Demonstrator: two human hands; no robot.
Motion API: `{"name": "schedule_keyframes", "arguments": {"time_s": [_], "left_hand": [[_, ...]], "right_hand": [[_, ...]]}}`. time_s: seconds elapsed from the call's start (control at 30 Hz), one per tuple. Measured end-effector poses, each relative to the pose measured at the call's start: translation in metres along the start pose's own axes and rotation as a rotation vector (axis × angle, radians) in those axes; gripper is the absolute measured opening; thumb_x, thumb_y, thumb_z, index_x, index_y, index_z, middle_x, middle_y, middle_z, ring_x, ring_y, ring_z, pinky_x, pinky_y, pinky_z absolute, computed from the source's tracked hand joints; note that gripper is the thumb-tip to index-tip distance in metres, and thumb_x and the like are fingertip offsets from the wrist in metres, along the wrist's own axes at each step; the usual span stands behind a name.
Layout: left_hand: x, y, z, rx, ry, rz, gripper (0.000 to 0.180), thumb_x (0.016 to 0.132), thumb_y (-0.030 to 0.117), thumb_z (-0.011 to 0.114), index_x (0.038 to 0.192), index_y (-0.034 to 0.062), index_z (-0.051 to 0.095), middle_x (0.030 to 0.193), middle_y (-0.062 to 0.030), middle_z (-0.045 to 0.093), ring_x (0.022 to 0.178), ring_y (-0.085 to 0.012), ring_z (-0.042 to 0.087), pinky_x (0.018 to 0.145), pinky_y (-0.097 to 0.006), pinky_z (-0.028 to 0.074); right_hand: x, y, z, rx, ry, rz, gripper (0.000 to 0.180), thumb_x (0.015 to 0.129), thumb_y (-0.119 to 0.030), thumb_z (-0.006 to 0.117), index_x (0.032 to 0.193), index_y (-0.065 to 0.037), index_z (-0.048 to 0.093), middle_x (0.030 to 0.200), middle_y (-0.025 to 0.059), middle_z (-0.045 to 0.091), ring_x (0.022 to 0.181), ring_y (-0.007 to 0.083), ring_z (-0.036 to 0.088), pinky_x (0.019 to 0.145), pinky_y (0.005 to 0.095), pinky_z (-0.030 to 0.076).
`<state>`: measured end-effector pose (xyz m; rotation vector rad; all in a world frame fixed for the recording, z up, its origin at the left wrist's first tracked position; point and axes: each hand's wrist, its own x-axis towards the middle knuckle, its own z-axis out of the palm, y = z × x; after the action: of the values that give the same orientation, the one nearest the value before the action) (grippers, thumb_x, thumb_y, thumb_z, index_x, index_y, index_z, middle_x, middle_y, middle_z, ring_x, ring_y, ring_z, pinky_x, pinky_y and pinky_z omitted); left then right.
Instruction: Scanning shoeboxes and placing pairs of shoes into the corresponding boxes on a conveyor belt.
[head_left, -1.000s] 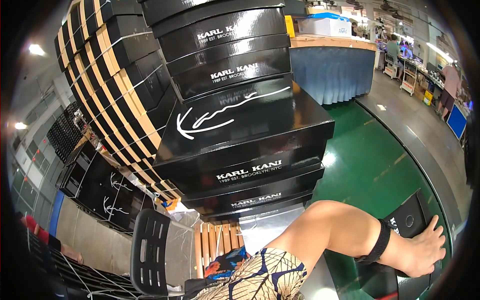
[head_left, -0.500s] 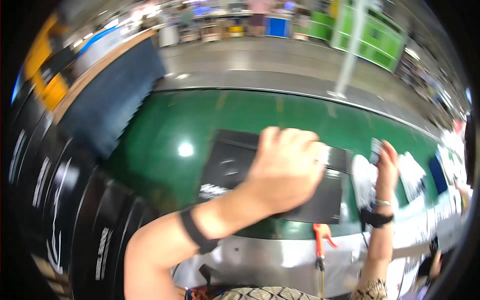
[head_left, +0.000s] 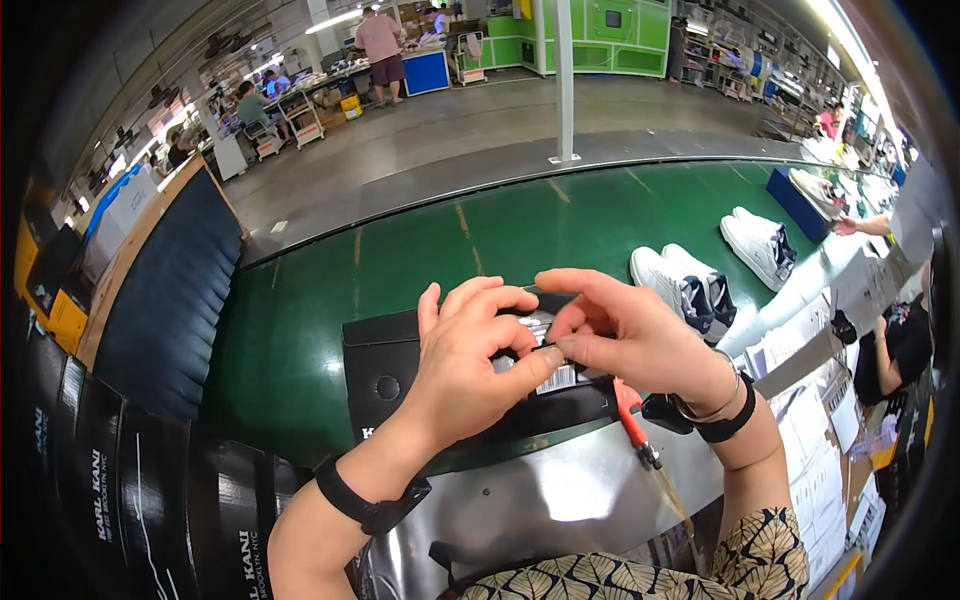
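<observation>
Left hand (head_left: 468, 352) and right hand (head_left: 640, 335) meet over a black box (head_left: 378, 350) — grip unclear; likely light, stiff card — best held by edges.

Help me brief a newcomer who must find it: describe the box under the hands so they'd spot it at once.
Find the long green surface crossing the view. On its near side, beneath the left hand and right hand, lies a black box. Unlike the stacked boxes at lower left, it sits apart on the green, with a ring-shaped mark showing near its left end.
</observation>
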<state>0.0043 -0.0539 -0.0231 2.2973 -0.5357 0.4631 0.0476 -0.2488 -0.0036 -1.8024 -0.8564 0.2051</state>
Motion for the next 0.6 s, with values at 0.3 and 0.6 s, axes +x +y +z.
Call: {"name": "schedule_keyframes", "arguments": {"time_s": [0.3,0.6], "left_hand": [[-0.012,-0.002,-0.006,0.031,-0.05,0.085,0.023,0.068,0.025,0.073,0.059,0.0099,0.058,0.113,-0.0022,0.059,0.123,-0.0277,0.039,0.106,-0.053,0.007],[-0.017,-0.002,-0.014,0.107,-0.161,0.089,0.021,0.062,0.026,0.074,0.054,0.0109,0.062,0.118,-0.0027,0.056,0.127,-0.031,0.033,0.105,-0.056,0.004]], "right_hand": [[-0.018,-0.006,0.003,-0.033,0.075,0.178,0.029,0.074,-0.005,0.068,0.1,0.003,0.057,0.067,0.0024,0.058,0.063,0.0067,0.053,0.058,0.0234,0.045],[-0.015,-0.018,0.01,-0.209,-0.043,0.225,0.031,0.071,-0.011,0.071,0.097,0.001,0.06,0.065,0.0055,0.06,0.058,0.0122,0.057,0.056,0.0259,0.045]]}}
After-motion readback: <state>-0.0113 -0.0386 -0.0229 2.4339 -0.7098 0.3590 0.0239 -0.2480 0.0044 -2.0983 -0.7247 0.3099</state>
